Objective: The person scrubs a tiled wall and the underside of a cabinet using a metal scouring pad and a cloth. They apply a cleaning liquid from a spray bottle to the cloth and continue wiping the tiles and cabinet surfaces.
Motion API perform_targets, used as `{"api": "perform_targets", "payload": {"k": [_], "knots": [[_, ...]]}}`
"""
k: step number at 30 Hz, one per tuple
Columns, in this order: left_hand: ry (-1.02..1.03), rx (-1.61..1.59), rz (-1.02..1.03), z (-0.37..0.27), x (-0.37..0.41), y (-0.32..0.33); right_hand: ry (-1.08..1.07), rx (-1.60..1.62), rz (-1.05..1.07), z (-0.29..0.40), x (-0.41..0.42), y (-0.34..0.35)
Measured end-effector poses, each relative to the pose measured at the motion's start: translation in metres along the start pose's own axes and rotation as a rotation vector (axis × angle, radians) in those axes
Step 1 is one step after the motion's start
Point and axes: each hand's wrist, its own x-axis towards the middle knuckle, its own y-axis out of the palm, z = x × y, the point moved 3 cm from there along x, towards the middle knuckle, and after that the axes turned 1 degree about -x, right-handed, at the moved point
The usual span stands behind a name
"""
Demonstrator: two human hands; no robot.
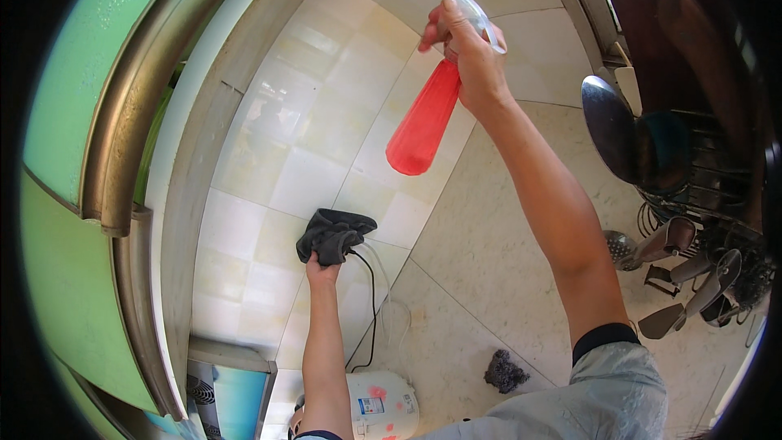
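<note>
A red spray bottle (pixel 423 122) with a clear trigger head hangs tilted from my right hand (pixel 473 52), which is wrapped around its neck. Behind the bottle are pale checkered wall tiles (pixel 308 180). Lower down, my left hand (pixel 322 269) grips a bunched dark grey cloth (pixel 333 233) in front of those tiles. Most of my left fingers are hidden under the cloth. A black cord (pixel 373 311) and a pale cord run down from just beside it.
A rice cooker-like white appliance (pixel 400 406) stands below my left arm. A dark scouring pad (pixel 506 371) lies on a pale stone-patterned surface (pixel 482 244). Green cabinets (pixel 73 269) with bronze-coloured trim line the left. On the right are a wire rack and hanging utensils (pixel 663 321).
</note>
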Motion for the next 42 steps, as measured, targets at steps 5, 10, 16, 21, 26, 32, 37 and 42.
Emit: {"api": "perform_targets", "payload": {"k": [5,10,16,21,26,32,37,42], "knots": [[-0.002,0.005,0.002,-0.004,0.005,-0.006,-0.013,-0.053,0.016,0.009,0.001,0.0],[-0.02,-0.009,0.009,-0.001,0.004,-0.003,0.084,-0.243,0.103,0.0,-0.008,0.009],[-0.036,-0.023,0.004,0.0,0.002,-0.001,0.18,-0.299,0.226,-0.017,-0.021,0.015],[-0.047,-0.037,0.028,-0.002,0.006,-0.004,0.195,-0.323,0.193,-0.022,-0.025,0.017],[-0.035,-0.003,0.018,0.0,0.008,-0.003,0.191,-0.323,0.156,-0.032,-0.026,0.013],[-0.007,-0.003,0.023,-0.004,0.01,-0.008,0.225,-0.335,0.201,-0.038,-0.027,0.013],[-0.011,0.007,-0.001,-0.001,0.009,-0.005,0.168,-0.332,0.177,-0.039,-0.027,0.011],[0.001,-0.024,0.017,-0.004,0.011,-0.007,0.209,-0.351,0.261,-0.028,-0.035,0.015]]}}
